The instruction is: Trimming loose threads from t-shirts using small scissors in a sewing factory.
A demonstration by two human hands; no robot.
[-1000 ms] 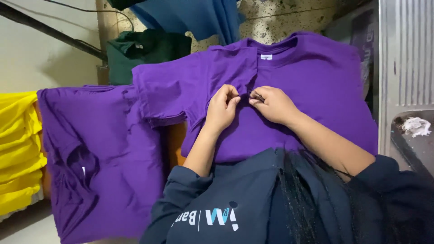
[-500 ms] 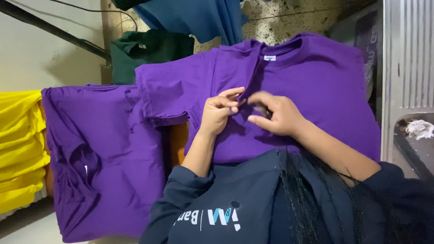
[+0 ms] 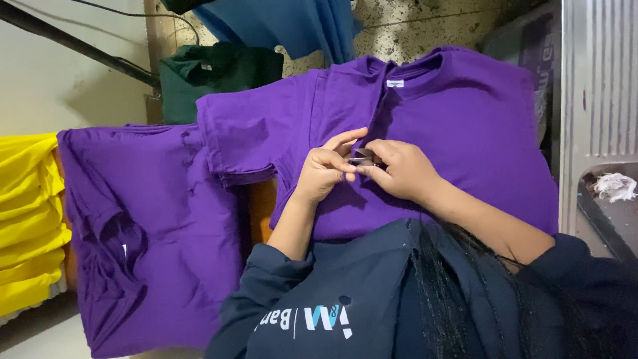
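Two hands meet mid-frame: left hand (image 3: 324, 171) and right hand (image 3: 399, 171), fingers closed in a pinch on a small metal tool (image 3: 362, 160) | spread purple shirt (image 3: 458, 139) lies flat beneath, giving a working surface | one purple stack (image 3: 153, 233) lower left | one yellow pile (image 3: 26, 219) far left | one green shirt (image 3: 212, 76), one blue (image 3: 292, 23) up top.

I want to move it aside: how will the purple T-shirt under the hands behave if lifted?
The purple T-shirt looks floppy: it wrinkles near the left hand and right hand. Probably light, thin cloth. It would likely sag and unfold, not roll.
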